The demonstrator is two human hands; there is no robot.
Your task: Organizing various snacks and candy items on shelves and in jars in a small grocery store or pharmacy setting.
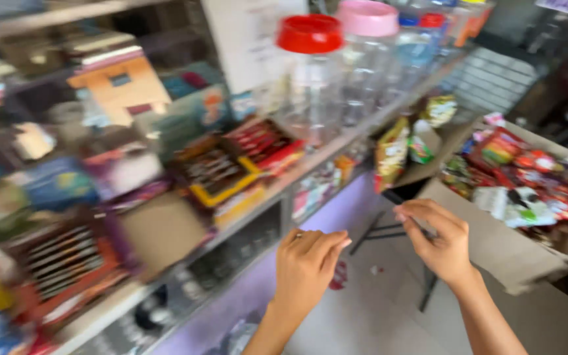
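The picture is motion-blurred. My left hand [307, 266] hovers in front of a shop counter with its fingers bent together and nothing visible in it. To its right, my right hand [438, 238] reaches toward the near edge of a cardboard box [494, 246], fingers curled; whether it grips anything I cannot tell. A yellow snack packet [390, 154] hangs just above the right hand. The box is filled with colourful snack packets [524, 177].
A glass-topped counter [258, 197] runs from lower left to upper right with boxes of sweets [231, 167] on it. Clear plastic jars with a red lid [310, 34] and a pink lid [367, 18] stand on it. Black metal legs [379, 230] support the box over a tiled floor.
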